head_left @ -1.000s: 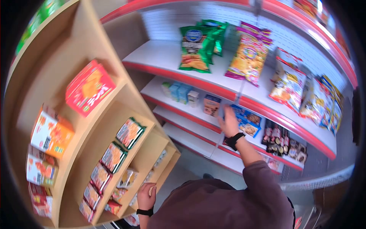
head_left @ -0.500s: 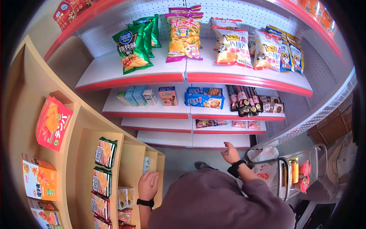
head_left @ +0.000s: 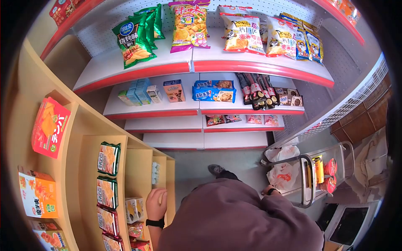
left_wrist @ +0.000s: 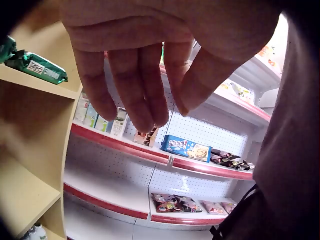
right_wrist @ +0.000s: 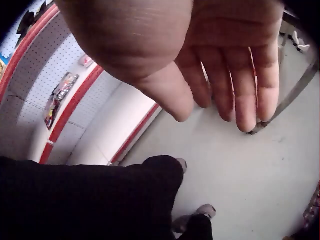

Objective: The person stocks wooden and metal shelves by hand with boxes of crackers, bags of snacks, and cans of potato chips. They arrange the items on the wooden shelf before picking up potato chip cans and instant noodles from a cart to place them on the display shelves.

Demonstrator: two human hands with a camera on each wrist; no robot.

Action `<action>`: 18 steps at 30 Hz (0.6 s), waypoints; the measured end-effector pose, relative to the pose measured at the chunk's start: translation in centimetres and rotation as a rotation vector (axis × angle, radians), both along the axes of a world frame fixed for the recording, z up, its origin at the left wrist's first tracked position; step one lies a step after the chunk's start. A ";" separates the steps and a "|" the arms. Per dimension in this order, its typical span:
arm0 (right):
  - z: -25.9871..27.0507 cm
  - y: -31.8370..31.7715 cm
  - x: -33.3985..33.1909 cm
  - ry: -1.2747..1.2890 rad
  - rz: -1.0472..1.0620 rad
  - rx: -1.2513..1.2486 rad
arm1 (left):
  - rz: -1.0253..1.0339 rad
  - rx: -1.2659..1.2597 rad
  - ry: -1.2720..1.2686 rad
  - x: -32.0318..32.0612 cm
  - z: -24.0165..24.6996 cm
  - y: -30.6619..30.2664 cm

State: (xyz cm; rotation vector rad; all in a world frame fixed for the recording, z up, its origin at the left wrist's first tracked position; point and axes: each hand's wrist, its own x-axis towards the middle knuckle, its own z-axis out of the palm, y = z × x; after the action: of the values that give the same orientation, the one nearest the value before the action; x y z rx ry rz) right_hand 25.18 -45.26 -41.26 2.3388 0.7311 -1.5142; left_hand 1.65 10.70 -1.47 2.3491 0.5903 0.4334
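Note:
My left hand point(head_left: 156, 204) hangs beside the wooden shelf unit point(head_left: 146, 144), its fingers loosely bent and holding nothing. In the left wrist view its fingertips point(left_wrist: 145, 122) overlap the metal shelves behind. My right hand point(head_left: 267, 190) is low at my side, near the cart point(head_left: 309, 159), partly covered by the sleeve. The right wrist view shows its fingers point(right_wrist: 245, 100) relaxed and nearly straight over the floor, with nothing in them. Two blue cookie packs point(head_left: 214, 96) lie on the second metal shelf, between a brown-and-pink carton point(head_left: 174, 90) and dark slim packets point(head_left: 256, 90).
Chip bags, green point(head_left: 133, 46), yellow-purple point(head_left: 189, 27) and white point(head_left: 243, 33), stand on the upper metal shelf point(head_left: 167, 62). Boxes point(head_left: 51, 127) and packets point(head_left: 108, 192) fill the wooden unit at left. The cart carries red cups point(head_left: 329, 167); white plastic bags point(head_left: 282, 175) are beside it.
My right hand has drawn back from the blue cookie packs on the metal shelf and dropped to my side by the cart. The head view has turned right. My left hand stays by the wooden unit.

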 end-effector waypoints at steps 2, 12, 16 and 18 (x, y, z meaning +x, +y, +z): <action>5.2 3.5 0.9 -0.027 -0.453 -0.103 | 0.014 -0.001 0.013 -0.9 -0.3 -0.4; 13.8 19.8 4.3 -0.142 -0.843 0.638 | 0.051 -0.046 -0.048 -1.8 -0.5 -2.3; 14.9 20.5 2.5 -0.083 -0.776 0.634 | 0.020 0.000 -0.039 -3.2 -2.1 -2.7; 13.7 18.4 0.8 -0.048 -0.761 0.572 | 0.030 -0.028 -0.006 -4.3 -3.1 -3.2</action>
State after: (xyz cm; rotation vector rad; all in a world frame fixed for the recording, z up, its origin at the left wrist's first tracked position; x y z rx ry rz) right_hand 26.03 -26.87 -27.55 3.3370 0.2708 -1.6505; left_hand -2.68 7.51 -4.58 2.3144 0.6255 0.4426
